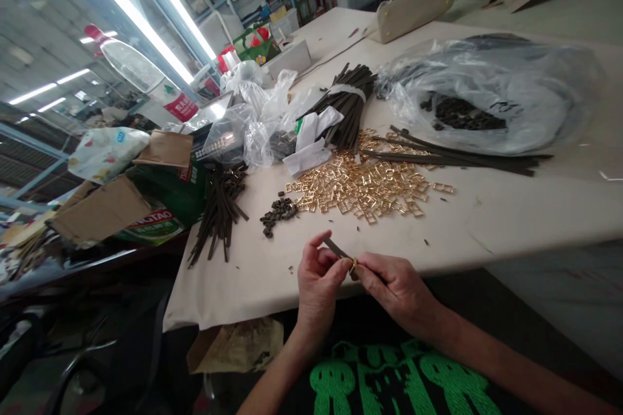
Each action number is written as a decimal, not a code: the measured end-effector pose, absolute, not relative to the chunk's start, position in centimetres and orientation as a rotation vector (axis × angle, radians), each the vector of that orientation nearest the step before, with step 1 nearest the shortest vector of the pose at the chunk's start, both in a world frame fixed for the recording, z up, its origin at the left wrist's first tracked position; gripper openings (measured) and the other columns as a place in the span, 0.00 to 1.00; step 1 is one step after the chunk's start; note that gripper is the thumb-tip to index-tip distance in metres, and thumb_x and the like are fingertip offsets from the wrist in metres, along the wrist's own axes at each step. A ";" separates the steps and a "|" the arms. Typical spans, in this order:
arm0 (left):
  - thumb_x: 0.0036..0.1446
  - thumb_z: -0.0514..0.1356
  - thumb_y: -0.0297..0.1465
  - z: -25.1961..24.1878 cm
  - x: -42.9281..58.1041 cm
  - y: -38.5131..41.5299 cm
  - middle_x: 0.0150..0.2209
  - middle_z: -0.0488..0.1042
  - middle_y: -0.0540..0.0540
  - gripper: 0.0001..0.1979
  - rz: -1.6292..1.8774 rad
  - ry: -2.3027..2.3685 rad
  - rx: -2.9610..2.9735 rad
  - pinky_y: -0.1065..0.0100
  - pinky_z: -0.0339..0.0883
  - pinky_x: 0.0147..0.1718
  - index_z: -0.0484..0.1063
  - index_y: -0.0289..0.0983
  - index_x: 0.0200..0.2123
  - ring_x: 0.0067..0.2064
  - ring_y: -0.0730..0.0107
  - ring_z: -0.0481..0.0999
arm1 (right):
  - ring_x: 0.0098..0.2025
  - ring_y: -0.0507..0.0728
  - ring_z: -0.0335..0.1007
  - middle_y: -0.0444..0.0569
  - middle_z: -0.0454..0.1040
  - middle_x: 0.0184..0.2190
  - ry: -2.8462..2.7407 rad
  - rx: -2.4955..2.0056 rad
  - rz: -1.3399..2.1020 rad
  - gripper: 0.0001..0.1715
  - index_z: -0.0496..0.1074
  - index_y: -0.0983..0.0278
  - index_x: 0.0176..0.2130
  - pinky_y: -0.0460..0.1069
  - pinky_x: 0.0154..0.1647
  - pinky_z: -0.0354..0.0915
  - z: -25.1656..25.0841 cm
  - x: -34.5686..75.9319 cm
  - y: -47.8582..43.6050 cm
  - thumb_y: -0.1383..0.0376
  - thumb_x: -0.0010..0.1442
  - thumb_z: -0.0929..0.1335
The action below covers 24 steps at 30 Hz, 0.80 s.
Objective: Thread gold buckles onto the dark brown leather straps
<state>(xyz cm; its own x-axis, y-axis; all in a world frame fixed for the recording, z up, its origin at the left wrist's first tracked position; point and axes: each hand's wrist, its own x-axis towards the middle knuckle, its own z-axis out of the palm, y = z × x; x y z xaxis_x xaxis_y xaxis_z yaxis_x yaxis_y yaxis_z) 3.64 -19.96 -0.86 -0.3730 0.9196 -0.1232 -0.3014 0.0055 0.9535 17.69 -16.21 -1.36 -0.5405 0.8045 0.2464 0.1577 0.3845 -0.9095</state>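
At the near table edge, a dark strap (335, 249) with a small gold buckle (354, 265) sits pinched between both hands: left hand (318, 278) grips the strap, right hand (394, 285) pinches the buckle. Just beyond lies a gold buckle pile (365, 184), dark strap bundles (221, 210) nearby.

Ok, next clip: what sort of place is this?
Probably a small factory or workshop assembling straps. A long worktable carries a heap of gold buckles, bundles of dark straps and a plastic bag of parts; the left hand and right hand pinch one strap at a buckle.
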 end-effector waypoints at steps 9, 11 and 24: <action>0.60 0.62 0.31 -1.2 3.3 -20.7 0.35 0.78 0.47 0.05 1.488 1.455 1.172 0.69 0.70 0.40 0.76 0.38 0.38 0.37 0.70 0.76 | 0.21 0.48 0.55 0.38 0.57 0.17 -1.978 -0.923 0.970 0.21 0.54 0.62 0.21 0.45 0.23 0.50 -1.7 17.4 -15.6 0.64 0.65 0.62; 0.64 0.58 0.32 -0.9 3.0 -21.0 0.37 0.78 0.45 0.09 1.432 1.446 1.307 0.67 0.70 0.41 0.77 0.38 0.43 0.38 0.69 0.75 | 0.20 0.48 0.54 0.38 0.58 0.17 -1.974 -0.938 0.972 0.22 0.55 0.62 0.20 0.45 0.23 0.49 -1.9 17.5 -15.5 0.64 0.64 0.62; 0.63 0.58 0.33 0.4 1.8 -21.0 0.47 0.79 0.41 0.12 1.029 1.321 1.353 0.60 0.69 0.52 0.77 0.40 0.47 0.49 0.60 0.77 | 0.25 0.51 0.65 0.42 0.71 0.22 -1.946 -0.907 1.242 0.16 0.71 0.64 0.26 0.45 0.28 0.59 -1.3 18.4 -15.7 0.65 0.63 0.62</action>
<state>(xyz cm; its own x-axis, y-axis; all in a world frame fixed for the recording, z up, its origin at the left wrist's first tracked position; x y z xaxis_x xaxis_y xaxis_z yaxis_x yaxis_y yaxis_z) 1.79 -20.99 0.44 0.0625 0.9969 -0.0473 0.1982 0.0340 0.9796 18.37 -15.72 -1.27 -0.5502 0.8207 0.1541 0.2058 0.3122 -0.9275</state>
